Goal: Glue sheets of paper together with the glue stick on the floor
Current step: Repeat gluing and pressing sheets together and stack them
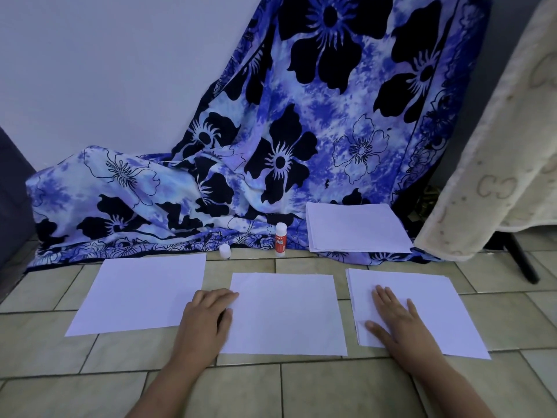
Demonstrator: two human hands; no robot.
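2 forearms enter from the bottom edge. Left hand, lower centre: fingers curled, pinching the middle sheet at its left edge. Right hand, lower right: flat, palm down, fingers spread.

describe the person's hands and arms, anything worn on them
The left hand and right hand are ungloved. No sleeve shows; both arms are bare down to the bottom edge of the picture. No ring, watch or bracelet is visible on either side. The left hand is a little blurred, so fine detail there is unclear.
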